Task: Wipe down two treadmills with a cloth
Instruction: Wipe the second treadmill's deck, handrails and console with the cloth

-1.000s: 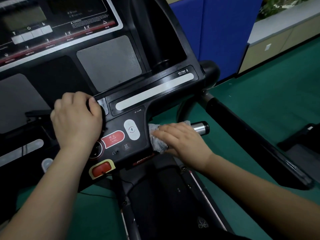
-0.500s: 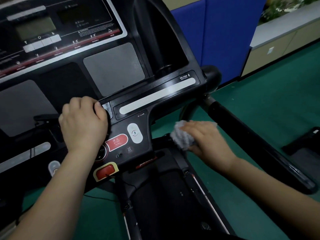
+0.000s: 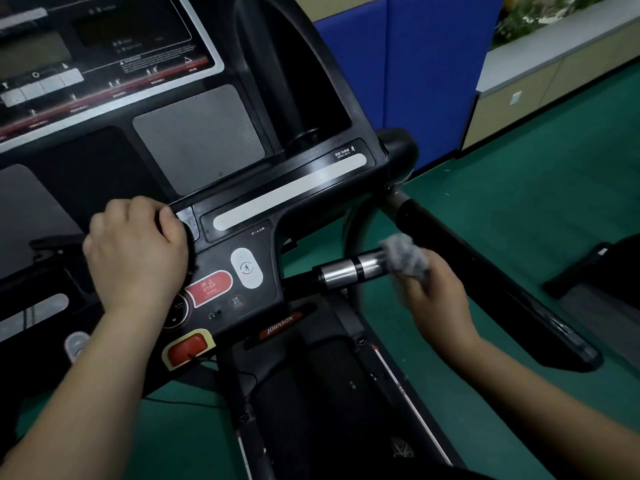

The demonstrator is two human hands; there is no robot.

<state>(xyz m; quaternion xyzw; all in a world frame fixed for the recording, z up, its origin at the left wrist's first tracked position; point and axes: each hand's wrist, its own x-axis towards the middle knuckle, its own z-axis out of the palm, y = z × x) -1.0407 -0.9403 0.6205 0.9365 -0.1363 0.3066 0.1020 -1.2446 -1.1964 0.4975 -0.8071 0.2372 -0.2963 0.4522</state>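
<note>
Green floor [image 3: 519, 209] fills right and lower area, small pale specks scattered on it. Blue padded panels [image 3: 415, 71] stand upright at top, vertical seam between 2 sections. Beige low cabinet [image 3: 526, 95] with grey top beside panels, at right. Foliage [image 3: 533, 12] above cabinet, top right corner. Light dim, even.

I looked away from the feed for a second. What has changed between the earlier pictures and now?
The right hand, gripping the grey cloth, slid outward along the short silver grip bar, from beside the console to the bar's outer end. The silver section, covered before, now shows. The left hand stayed curled over the console edge, beside the red stop button.
</note>
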